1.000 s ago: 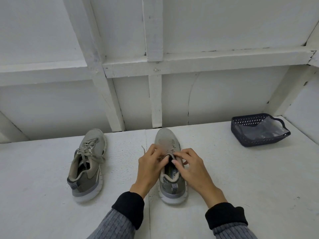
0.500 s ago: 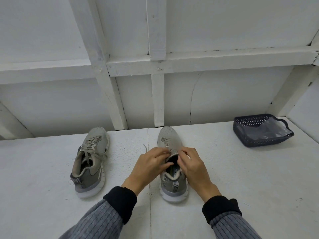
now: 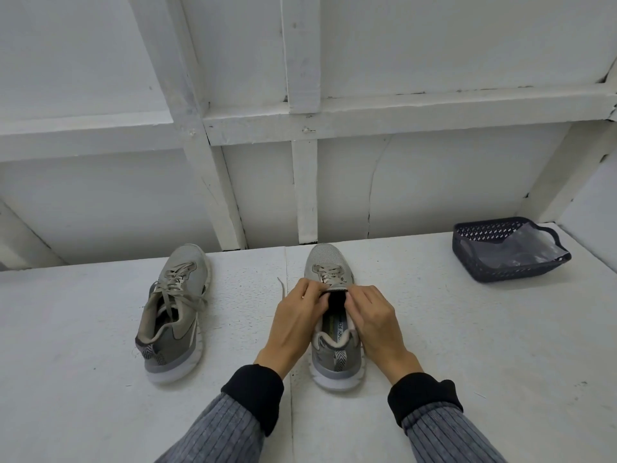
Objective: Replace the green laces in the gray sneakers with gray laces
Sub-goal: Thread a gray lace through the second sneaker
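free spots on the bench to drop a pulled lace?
Bare bench between the right hand and the dark basket; a narrower strip between the left sneaker and the left hand, with a lace end lying at its far edge; more left of that sneaker. Crowded at the middle sneaker, both hands on it.

A white, rough-textured platform (image 3: 434,345) carries everything. A gray sneaker (image 3: 329,259) stands at its middle, toe toward the back wall. Left of that sneaker, well apart, lies a second sneaker (image 3: 175,315). Far right of it, near the back edge, sits a dark woven basket (image 3: 480,269) holding what looks like clear plastic.
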Demonstrator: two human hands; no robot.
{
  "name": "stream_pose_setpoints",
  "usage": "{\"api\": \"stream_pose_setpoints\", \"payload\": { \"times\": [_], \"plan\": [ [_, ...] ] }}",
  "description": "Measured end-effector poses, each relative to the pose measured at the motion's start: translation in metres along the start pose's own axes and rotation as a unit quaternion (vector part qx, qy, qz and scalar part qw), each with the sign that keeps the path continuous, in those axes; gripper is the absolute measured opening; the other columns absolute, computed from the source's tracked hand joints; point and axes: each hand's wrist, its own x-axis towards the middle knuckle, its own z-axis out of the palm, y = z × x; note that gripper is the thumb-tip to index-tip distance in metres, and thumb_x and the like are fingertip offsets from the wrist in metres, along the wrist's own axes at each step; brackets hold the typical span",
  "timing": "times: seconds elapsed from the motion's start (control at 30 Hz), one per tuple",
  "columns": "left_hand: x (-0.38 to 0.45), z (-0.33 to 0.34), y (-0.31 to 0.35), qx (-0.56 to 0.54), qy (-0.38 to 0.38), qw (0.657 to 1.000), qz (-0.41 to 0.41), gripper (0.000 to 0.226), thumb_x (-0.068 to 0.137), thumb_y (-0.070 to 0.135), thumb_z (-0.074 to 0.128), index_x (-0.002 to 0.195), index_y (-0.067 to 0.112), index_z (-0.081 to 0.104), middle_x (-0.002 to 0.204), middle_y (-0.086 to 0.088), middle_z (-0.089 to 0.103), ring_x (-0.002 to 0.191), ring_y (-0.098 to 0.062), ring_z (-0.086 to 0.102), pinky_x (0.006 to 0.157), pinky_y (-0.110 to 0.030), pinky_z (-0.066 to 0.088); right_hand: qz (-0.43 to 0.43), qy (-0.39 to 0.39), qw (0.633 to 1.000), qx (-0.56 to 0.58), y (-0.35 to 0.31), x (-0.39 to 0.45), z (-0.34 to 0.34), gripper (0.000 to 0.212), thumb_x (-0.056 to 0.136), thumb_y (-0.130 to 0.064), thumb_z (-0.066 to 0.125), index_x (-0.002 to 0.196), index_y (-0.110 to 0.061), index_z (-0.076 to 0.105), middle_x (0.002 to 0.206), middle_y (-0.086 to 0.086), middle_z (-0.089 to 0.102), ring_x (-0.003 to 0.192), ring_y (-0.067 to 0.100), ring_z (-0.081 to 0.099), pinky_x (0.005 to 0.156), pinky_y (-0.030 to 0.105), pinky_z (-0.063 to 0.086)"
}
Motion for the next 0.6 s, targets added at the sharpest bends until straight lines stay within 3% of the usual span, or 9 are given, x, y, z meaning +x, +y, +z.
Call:
{"api": "stream_pose_setpoints", "payload": {
  "times": [0.1, 0.2, 0.27, 0.4, 0.5, 0.6],
  "plan": [
    [-0.003, 0.005, 0.000, -0.048, 0.031, 0.997, -0.055, 0.029, 0.095, 0.040, 0.049, 0.102, 0.016, 0.064, 0.098, 0.008, 0.060, 0.082, -0.005, 0.063, 0.070, -0.020, 0.050, 0.022, -0.004, 0.999, 0.027, -0.002, 0.002, 0.000, 0.023, 0.096, -0.017, 0.046, 0.101, -0.004, 0.064, 0.085, 0.007, 0.063, 0.077, 0.019, 0.057, 0.070, 0.024, 0.046],
    [-0.003, 0.004, 0.001, -0.096, 0.051, 0.990, -0.086, 0.009, 0.094, 0.023, 0.065, 0.099, 0.016, 0.066, 0.093, 0.014, 0.062, 0.084, 0.004, 0.062, 0.073, -0.010, 0.049, 0.076, -0.010, 0.993, 0.086, -0.005, 0.006, -0.004, 0.016, 0.095, -0.016, 0.053, 0.101, -0.008, 0.065, 0.087, 0.003, 0.064, 0.079, 0.017, 0.059, 0.071, 0.024, 0.047],
    [-0.004, 0.003, 0.001, -0.131, 0.048, 0.984, -0.109, 0.008, 0.091, 0.020, 0.069, 0.098, 0.017, 0.066, 0.093, 0.014, 0.065, 0.087, 0.003, 0.063, 0.075, -0.011, 0.050, 0.127, -0.012, 0.982, 0.136, -0.008, 0.006, -0.005, 0.012, 0.092, -0.011, 0.062, 0.103, -0.012, 0.067, 0.092, 0.000, 0.066, 0.085, 0.012, 0.061, 0.077, 0.021, 0.049],
    [-0.010, 0.001, -0.001, -0.094, 0.043, 0.982, -0.160, 0.017, 0.089, 0.045, 0.066, 0.095, 0.029, 0.064, 0.093, 0.018, 0.066, 0.088, 0.001, 0.062, 0.075, -0.013, 0.047, 0.262, -0.008, 0.940, 0.220, -0.012, 0.000, -0.007, 0.019, 0.086, -0.021, 0.071, 0.104, -0.024, 0.065, 0.098, -0.009, 0.065, 0.090, 0.003, 0.061, 0.078, 0.015, 0.049],
    [-0.015, 0.000, -0.004, -0.118, 0.042, 0.977, -0.173, 0.028, 0.089, 0.061, 0.056, 0.092, 0.034, 0.063, 0.090, 0.016, 0.064, 0.088, -0.001, 0.062, 0.084, -0.028, 0.048, 0.353, -0.034, 0.894, 0.274, -0.011, -0.008, -0.008, 0.020, 0.085, -0.040, 0.068, 0.103, -0.032, 0.064, 0.100, -0.012, 0.065, 0.096, 0.004, 0.059, 0.080, 0.020, 0.048],
    [-0.024, 0.004, -0.011, -0.127, 0.014, 0.972, -0.198, 0.032, 0.094, 0.065, 0.040, 0.091, 0.037, 0.054, 0.074, 0.011, 0.062, 0.070, -0.003, 0.058, 0.080, -0.042, 0.046, 0.358, -0.061, 0.892, 0.269, -0.008, -0.014, -0.008, 0.012, 0.092, -0.043, 0.054, 0.091, -0.035, 0.062, 0.093, -0.006, 0.063, 0.093, 0.008, 0.053, 0.075, 0.021, 0.042]
  ]
}}
